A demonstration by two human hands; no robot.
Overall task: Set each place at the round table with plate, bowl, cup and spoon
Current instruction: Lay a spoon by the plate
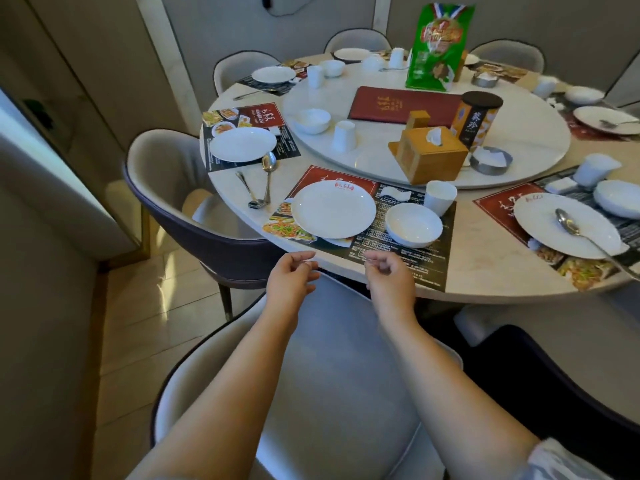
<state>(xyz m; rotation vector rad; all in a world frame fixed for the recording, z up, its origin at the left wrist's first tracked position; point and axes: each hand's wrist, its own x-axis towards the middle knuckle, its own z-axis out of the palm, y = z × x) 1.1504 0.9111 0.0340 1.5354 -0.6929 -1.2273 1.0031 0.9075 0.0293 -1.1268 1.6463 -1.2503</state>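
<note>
The place in front of me has a white plate [333,208], a white bowl [414,224] and a white cup [440,197] on a printed placemat [398,247]. Two metal spoons [263,181] lie on the bare table between this place and the left one, whose mat bears only a plate [242,143]. A loose bowl [312,120] and an upturned cup [343,135] stand on the turntable [519,133]. My left hand [290,276] and my right hand [388,276] hover at the table's near edge, fingers loosely curled, holding nothing.
A wooden tissue box [427,154], red menu [405,103], green bag [438,46], dark canister [478,117] and metal dishes crowd the turntable. A grey chair [329,358] stands under my arms, another chair [162,168] to the left. The right place has a plate with spoon [568,225].
</note>
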